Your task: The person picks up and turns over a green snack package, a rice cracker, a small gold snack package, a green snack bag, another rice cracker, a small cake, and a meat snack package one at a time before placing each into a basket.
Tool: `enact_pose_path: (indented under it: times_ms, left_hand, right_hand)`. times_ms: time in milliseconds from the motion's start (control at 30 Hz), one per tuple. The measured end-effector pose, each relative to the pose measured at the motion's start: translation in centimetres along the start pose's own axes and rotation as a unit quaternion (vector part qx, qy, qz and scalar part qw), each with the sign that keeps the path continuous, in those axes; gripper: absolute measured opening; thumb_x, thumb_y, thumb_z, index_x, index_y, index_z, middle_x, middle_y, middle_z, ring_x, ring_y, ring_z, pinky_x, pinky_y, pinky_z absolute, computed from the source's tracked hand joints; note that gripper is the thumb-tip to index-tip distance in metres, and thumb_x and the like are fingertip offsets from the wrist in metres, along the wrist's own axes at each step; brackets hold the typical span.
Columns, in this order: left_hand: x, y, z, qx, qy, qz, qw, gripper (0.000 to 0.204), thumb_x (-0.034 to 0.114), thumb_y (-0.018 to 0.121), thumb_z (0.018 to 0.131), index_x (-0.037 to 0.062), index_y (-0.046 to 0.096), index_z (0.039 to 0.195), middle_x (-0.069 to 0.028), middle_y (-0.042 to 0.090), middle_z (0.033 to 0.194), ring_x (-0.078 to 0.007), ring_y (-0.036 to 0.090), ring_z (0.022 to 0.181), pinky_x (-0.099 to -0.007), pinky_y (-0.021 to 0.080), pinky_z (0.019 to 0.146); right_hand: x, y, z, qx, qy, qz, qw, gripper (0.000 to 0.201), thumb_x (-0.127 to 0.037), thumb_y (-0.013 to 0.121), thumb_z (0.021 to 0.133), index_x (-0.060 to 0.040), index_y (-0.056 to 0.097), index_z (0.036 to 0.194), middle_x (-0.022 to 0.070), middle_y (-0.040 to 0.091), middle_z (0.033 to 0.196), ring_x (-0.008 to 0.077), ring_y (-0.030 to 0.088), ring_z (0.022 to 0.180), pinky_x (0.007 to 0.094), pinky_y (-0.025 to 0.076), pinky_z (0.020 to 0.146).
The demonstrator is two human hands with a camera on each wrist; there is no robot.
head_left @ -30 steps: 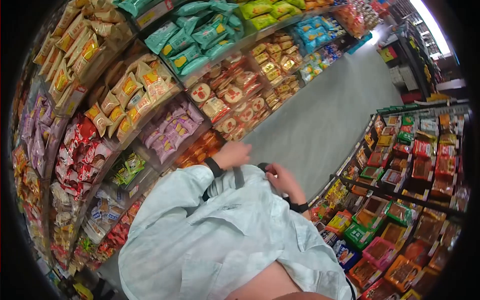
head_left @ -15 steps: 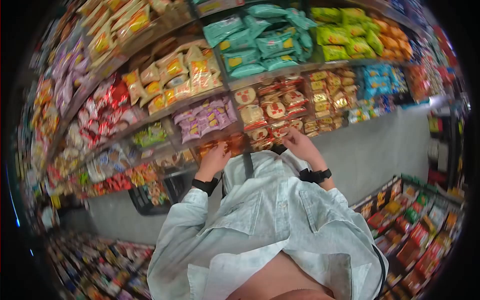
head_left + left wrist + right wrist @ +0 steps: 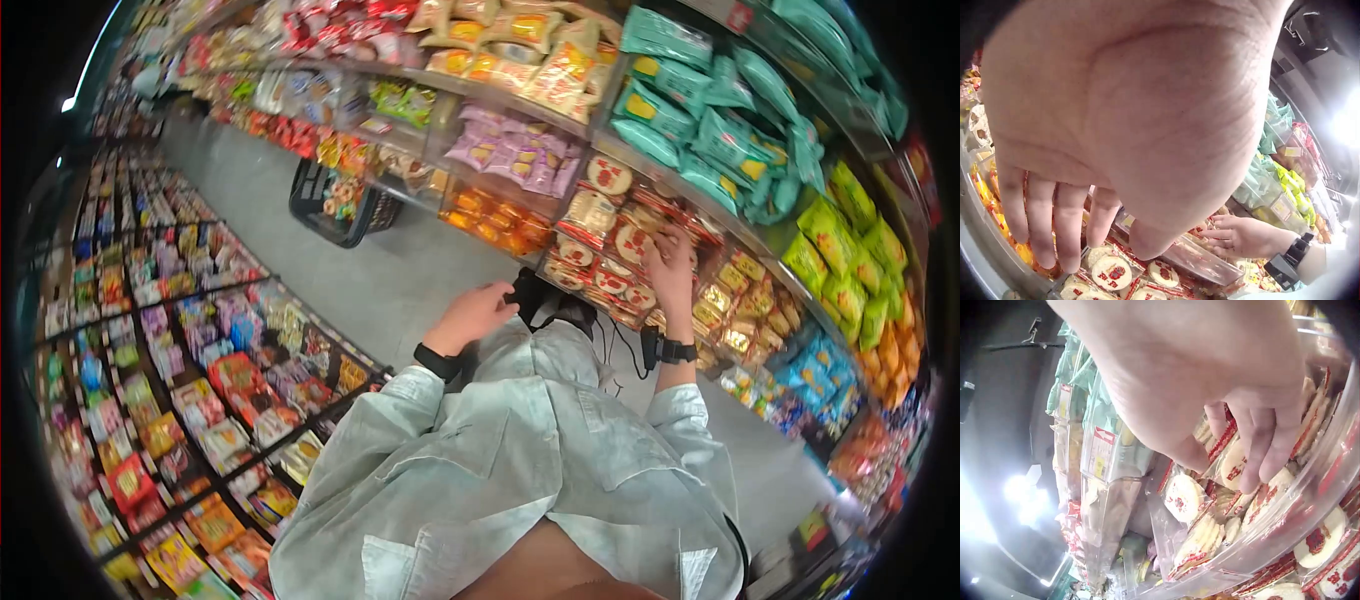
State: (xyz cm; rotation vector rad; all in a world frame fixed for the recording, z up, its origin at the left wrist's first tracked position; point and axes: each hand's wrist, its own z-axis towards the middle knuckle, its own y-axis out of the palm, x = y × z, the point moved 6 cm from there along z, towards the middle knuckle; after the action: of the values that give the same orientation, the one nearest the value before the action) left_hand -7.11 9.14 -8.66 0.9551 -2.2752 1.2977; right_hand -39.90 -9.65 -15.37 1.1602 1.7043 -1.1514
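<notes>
My right hand (image 3: 670,262) reaches into a clear shelf bin (image 3: 1310,506) of round cracker packs (image 3: 1182,499) with red print. Its fingertips (image 3: 1259,467) rest on the packs with the fingers fairly straight, and nothing is gripped. The left wrist view shows the same hand (image 3: 1238,234) spread over the packs (image 3: 1110,272). My left hand (image 3: 478,310) hangs at chest height beside a black strap (image 3: 530,298) on my light shirt. Its fingers (image 3: 1054,219) are loosely curled and hold nothing.
Snack shelves run along the right: teal bags (image 3: 720,130), green bags (image 3: 850,250), purple packs (image 3: 515,155) and orange packs (image 3: 495,222). A black shopping basket (image 3: 335,205) stands on the grey aisle floor. A low rack of small packets (image 3: 200,380) fills the left.
I have turned, so the shelves now lie to my right. My right hand has gone from my chest up into the cracker bin. My left hand stays near the strap.
</notes>
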Motion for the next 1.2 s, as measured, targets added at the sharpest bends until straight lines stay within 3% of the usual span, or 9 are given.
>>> enact_pose_path:
  times_ms: [167,400,533,567,733,833,933,967,1200]
  left_hand:
    - [-1.0,2.2,-1.4,-0.015,-0.007,0.021,1.0,0.037,0.036,0.07,0.098,0.0101,0.066,0.124,-0.0152,0.075,0.104,-0.0384,0.073,0.098,-0.0503,0.057,0.084]
    - [-3.4,1.1,-2.4,0.016,0.035,0.012,0.999,0.04,0.038,0.069,0.099,0.011,0.064,0.128,-0.0115,0.075,0.104,-0.0346,0.073,0.099,-0.0487,0.056,0.082]
    - [-6.0,-1.3,-4.3,0.01,0.053,-0.001,0.999,0.046,0.041,0.067,0.099,0.0165,0.06,0.137,-0.0072,0.075,0.113,-0.0316,0.073,0.106,-0.0484,0.056,0.085]
    - [-6.7,-2.5,-5.3,0.01,0.062,-0.026,0.998,0.05,0.04,0.068,0.098,0.0168,0.058,0.141,-0.0071,0.074,0.116,-0.0311,0.072,0.108,-0.048,0.056,0.087]
    - [-13.2,-7.6,-10.8,0.096,0.129,-0.148,0.976,0.07,0.031,0.074,0.095,0.0166,0.045,0.157,-0.0082,0.072,0.122,-0.0302,0.071,0.114,-0.0467,0.056,0.094]
    - [-16.8,-11.6,-15.3,0.188,0.161,-0.166,0.955,0.064,0.023,0.073,0.093,0.0152,0.051,0.152,-0.0173,0.071,0.125,-0.0397,0.068,0.115,-0.0502,0.056,0.096]
    - [-21.5,-13.4,-18.4,0.13,0.164,-0.123,0.97,0.054,0.021,0.074,0.091,0.0141,0.061,0.142,-0.0133,0.072,0.121,-0.0387,0.069,0.112,-0.0491,0.056,0.095]
    - [-23.0,-13.6,-19.4,0.132,0.142,-0.117,0.974,0.041,0.019,0.073,0.09,0.0129,0.067,0.13,-0.0101,0.072,0.117,-0.0364,0.069,0.109,-0.0469,0.057,0.093]
    - [-32.5,-14.6,-24.9,0.288,0.001,-0.23,0.93,0.049,0.026,0.081,0.086,0.0141,0.067,0.132,-0.0055,0.067,0.102,-0.0261,0.069,0.096,-0.0397,0.057,0.083]
  right_hand:
    - [0.0,-0.1,-0.5,-0.019,0.055,-0.006,0.998,0.042,-0.023,0.069,0.105,0.0016,0.059,0.138,0.0186,0.074,0.129,0.0208,0.075,0.107,0.0319,0.06,0.088]
    - [-2.2,-0.9,-5.1,0.128,-0.01,0.052,0.99,0.031,-0.021,0.066,0.108,0.0047,0.07,0.126,0.0119,0.077,0.113,0.017,0.075,0.101,0.029,0.059,0.089]
    - [-9.1,2.7,-10.8,0.167,-0.045,-0.097,0.98,0.026,-0.021,0.07,0.107,0.0037,0.075,0.102,0.0034,0.075,0.09,0.0078,0.065,0.08,0.0229,0.05,0.073]
    - [-9.0,4.7,-11.6,0.154,-0.056,-0.038,0.986,0.028,-0.021,0.071,0.106,0.0021,0.075,0.091,0.0005,0.071,0.083,0.0062,0.06,0.077,0.0223,0.047,0.07]
    - [-14.9,19.8,-18.3,-0.062,-0.104,-0.111,0.986,0.025,-0.018,0.071,0.105,-0.0001,0.074,0.088,-0.0034,0.068,0.08,0.0052,0.058,0.075,0.0231,0.047,0.07]
    - [-16.4,30.3,-20.8,-0.248,-0.111,-0.09,0.958,0.026,-0.017,0.072,0.105,-0.0003,0.072,0.085,-0.0062,0.063,0.075,0.003,0.053,0.071,0.0226,0.043,0.064]
    - [-17.6,38.7,-22.1,-0.343,-0.1,-0.086,0.93,0.024,-0.018,0.073,0.105,-0.0004,0.073,0.087,-0.0071,0.062,0.073,0.0015,0.05,0.068,0.0231,0.038,0.058]
    - [-18.5,41.1,-22.5,-0.364,-0.095,-0.086,0.923,0.024,-0.018,0.073,0.105,-0.0004,0.073,0.088,-0.0067,0.063,0.074,0.0016,0.05,0.068,0.0232,0.039,0.059]
    - [-22.4,54.8,-22.7,-0.55,-0.069,-0.226,0.801,0.026,-0.022,0.069,0.107,0.0032,0.075,0.111,0.0012,0.074,0.089,0.0059,0.064,0.081,0.0243,0.051,0.073]
